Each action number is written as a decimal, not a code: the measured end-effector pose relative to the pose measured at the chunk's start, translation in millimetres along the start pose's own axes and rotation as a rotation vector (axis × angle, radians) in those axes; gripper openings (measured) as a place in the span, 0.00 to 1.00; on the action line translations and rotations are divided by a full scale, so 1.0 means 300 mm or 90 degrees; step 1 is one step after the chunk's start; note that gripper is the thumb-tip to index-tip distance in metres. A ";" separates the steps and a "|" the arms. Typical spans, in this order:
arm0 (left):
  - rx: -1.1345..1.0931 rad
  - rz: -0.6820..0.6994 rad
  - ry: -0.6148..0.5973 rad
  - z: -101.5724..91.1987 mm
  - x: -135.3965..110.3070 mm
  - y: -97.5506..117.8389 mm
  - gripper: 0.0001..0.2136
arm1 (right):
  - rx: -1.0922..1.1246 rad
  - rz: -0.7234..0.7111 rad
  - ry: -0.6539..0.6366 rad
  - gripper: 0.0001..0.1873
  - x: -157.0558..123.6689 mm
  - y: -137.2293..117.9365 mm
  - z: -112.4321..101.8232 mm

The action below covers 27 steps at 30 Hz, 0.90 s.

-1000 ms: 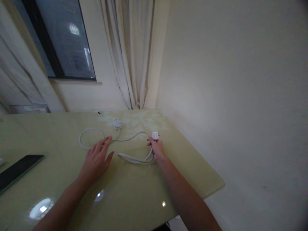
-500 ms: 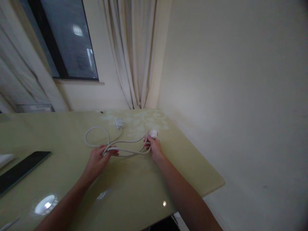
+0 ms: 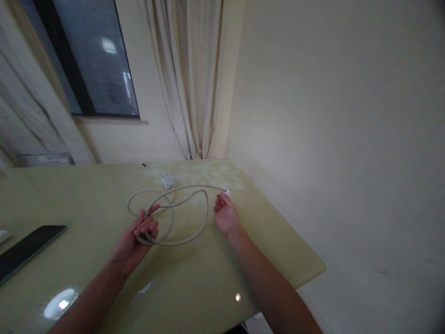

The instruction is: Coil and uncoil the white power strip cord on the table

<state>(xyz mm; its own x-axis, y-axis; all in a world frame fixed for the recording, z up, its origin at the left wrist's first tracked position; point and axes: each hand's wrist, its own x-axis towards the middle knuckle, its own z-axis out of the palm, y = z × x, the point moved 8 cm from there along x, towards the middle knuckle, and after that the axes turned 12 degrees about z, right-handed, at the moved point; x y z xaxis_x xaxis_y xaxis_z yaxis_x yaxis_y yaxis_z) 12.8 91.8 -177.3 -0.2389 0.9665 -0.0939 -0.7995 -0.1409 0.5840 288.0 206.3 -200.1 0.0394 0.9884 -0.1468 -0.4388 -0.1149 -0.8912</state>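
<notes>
Over the bench (image 3: 194, 287), head view: two bare hands share one white cable (image 3: 201, 186), its loops hanging between them and seemingly lifted clear of the surface.
Left hand (image 3: 139, 234): fingers curled around strands of the cable, gathering them at the palm side.
Right hand (image 3: 227, 215): fingers folded in, thumb and forefinger apparently pinching the white plug (image 3: 226, 190) at the cable's end.
White block (image 3: 168, 181): resting on the bench beyond the loops, with the cable seeming to run back to it.
Tangle risk: several strands cross near the left hand, so a pull on the wrong one could tighten them into a knot.
Slip risk: the right hand's hold looks small and near the fingertips; a tug along the cable could free the plug.
Drag risk: if the slack is taken up, the block could slide or tip.
Hidden strands: the left fingers cover where the loops meet, so their order cannot be told.
Plug detail: small, pale and partly behind the thumb; its prongs are hard to make out.
Left edge: a dark flat slab (image 3: 29, 250) and a white item (image 3: 4, 235) are both cut off.
</notes>
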 end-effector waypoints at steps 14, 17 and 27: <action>0.206 0.041 -0.024 -0.059 0.072 -0.002 0.18 | -0.081 -0.060 0.018 0.20 -0.014 -0.029 -0.002; 0.325 0.067 -0.084 -0.052 0.078 -0.002 0.25 | -0.271 -0.184 0.012 0.30 -0.026 -0.061 0.043; 0.389 0.044 -0.247 0.098 0.080 0.161 0.28 | -0.592 -0.123 -0.365 0.16 0.006 -0.135 0.405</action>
<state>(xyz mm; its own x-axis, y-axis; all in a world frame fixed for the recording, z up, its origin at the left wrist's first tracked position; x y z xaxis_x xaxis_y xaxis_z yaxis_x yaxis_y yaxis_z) -15.3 114.5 -127.6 0.0254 0.9821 0.1866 -0.3117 -0.1696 0.9349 196.7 224.9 -112.1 -0.4924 0.8697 0.0348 0.3846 0.2533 -0.8877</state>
